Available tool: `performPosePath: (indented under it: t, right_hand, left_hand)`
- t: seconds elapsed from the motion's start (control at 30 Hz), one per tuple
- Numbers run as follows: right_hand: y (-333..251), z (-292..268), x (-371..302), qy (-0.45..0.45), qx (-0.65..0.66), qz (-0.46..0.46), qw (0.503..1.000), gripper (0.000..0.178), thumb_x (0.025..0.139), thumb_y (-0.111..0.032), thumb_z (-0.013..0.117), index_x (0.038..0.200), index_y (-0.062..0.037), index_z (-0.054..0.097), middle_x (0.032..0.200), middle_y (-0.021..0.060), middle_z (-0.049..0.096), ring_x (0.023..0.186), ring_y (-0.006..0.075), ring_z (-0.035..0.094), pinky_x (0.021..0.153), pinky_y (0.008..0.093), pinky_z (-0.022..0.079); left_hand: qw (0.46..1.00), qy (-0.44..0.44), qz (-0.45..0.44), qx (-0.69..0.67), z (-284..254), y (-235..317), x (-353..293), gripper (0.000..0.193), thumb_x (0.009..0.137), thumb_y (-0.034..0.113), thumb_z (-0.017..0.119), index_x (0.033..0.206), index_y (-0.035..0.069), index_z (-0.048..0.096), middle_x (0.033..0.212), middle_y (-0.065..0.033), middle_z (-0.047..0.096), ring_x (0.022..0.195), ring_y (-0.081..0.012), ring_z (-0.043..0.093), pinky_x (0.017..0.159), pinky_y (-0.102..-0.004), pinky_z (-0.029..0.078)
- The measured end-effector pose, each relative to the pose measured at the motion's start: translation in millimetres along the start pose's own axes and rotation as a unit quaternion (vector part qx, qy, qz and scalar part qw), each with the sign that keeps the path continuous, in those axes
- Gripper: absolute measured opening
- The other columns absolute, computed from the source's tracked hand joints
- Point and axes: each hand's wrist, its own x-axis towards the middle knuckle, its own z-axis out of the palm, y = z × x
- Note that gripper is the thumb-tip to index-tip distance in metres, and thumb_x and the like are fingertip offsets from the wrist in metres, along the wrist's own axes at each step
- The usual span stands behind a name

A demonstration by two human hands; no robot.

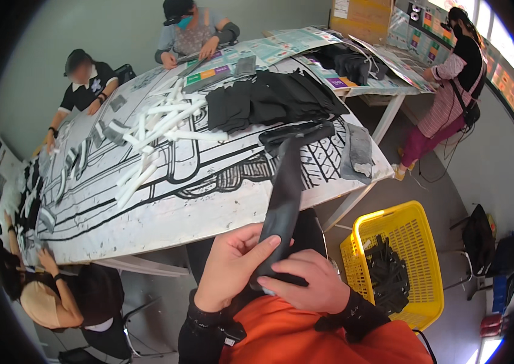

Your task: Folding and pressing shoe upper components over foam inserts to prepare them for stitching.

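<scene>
A long, flat black strip point(283, 203) with a slight sheen rises from my lap toward the table edge, and both hands hold it near its lower end. My left hand point(236, 258) pinches it with the thumb on its face and the fingers curled behind. Lower down, my right hand point(305, 280) grips the same strip, thumb and fingers closed round it. A folded black piece point(296, 134) lies on the table just past the strip's upper end. Its exact material I cannot make out.
A white table point(166, 227) with black line drawings spreads ahead, bearing white tubes point(160, 124), a pile of black pieces point(269, 100) and a grey piece point(356, 151). A yellow basket point(423, 267) of black strips stands at my right. Several people work around the tables.
</scene>
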Motion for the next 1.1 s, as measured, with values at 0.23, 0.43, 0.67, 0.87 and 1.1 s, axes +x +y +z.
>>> performPosePath:
  t: [0.23,0.43,0.67,0.87,1.1]
  right_hand:
    - [20,-8,-13,0.190,0.475,0.479,0.713,0.051,0.087,-0.001,0.076,0.134,0.0009,0.058,0.126,0.0113,0.068,0.111,0.0172,0.066,0.087,0.0306,0.053]
    - [24,4,-21,0.223,0.424,0.497,0.723,0.034,0.092,0.004,0.070,0.126,0.0018,0.066,0.123,0.0154,0.072,0.110,0.0212,0.070,0.096,0.0358,0.055]
    - [19,7,-15,0.326,0.492,0.444,0.674,0.022,0.093,0.009,0.071,0.115,0.0029,0.071,0.111,0.0098,0.076,0.102,0.0166,0.072,0.095,0.0317,0.057]
    - [12,5,-18,0.341,0.512,0.434,0.658,0.017,0.093,0.008,0.072,0.110,0.0027,0.073,0.110,0.0103,0.076,0.101,0.0167,0.072,0.095,0.0320,0.057]
    - [19,7,-13,0.334,0.498,0.449,0.662,0.015,0.095,0.005,0.073,0.109,0.0029,0.074,0.109,0.0107,0.076,0.100,0.0163,0.071,0.094,0.0314,0.057]
  left_hand:
    - [0.963,-0.091,-0.009,0.254,-23,1,3,0.023,0.096,0.009,0.075,0.118,0.001,0.074,0.092,-0.0005,0.072,0.080,-0.0054,0.060,0.073,-0.0231,0.048]
    - [0.938,0.012,0.130,0.322,7,-3,16,0.022,0.093,0.007,0.077,0.113,0.000,0.075,0.096,-0.0047,0.075,0.083,-0.0098,0.065,0.078,-0.0252,0.052]
    - [0.942,0.085,0.160,0.284,24,-17,19,0.015,0.090,0.010,0.081,0.100,0.000,0.077,0.087,-0.0092,0.073,0.078,-0.0169,0.065,0.072,-0.0283,0.050]
    - [0.955,0.078,0.163,0.235,26,-21,16,0.009,0.090,0.003,0.080,0.096,-0.003,0.077,0.084,-0.0058,0.070,0.078,-0.0126,0.062,0.073,-0.0260,0.048]
    - [0.948,0.082,0.178,0.249,23,-22,22,0.008,0.089,0.002,0.080,0.094,-0.003,0.077,0.085,-0.0057,0.070,0.080,-0.0125,0.061,0.074,-0.0259,0.047]
